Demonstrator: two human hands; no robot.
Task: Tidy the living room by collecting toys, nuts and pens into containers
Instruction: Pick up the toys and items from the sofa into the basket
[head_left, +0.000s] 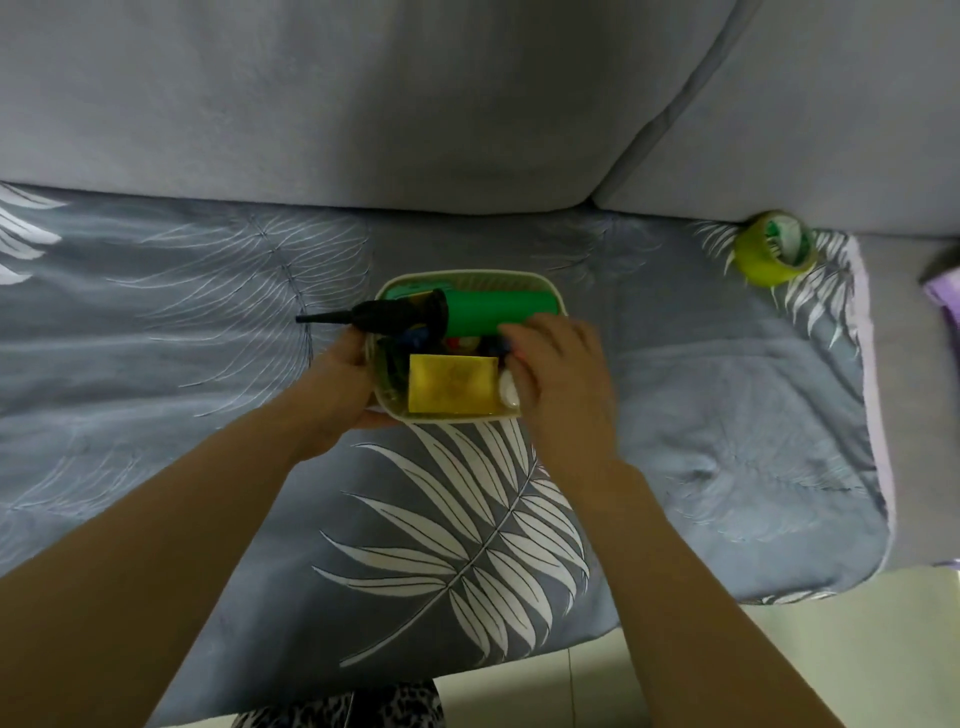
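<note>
The left hand (337, 387) clasps the basket (540, 283) by its left wall, likely to steady it on the sofa cover (208, 322). A green pump (483, 312) lies across its toys (nozzle overhanging left). The right hand (558, 374) covers the right rim, its grip hidden.

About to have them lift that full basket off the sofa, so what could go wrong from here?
1. The green pump lies across the basket rim with its black nozzle overhanging the left edge; a tilt could roll it out.
2. The left hand grips only the left wall while the right hand rests on the contents, so a lift may be lopsided.
3. The green tape roll near the cushion edge might be forgotten.
</note>
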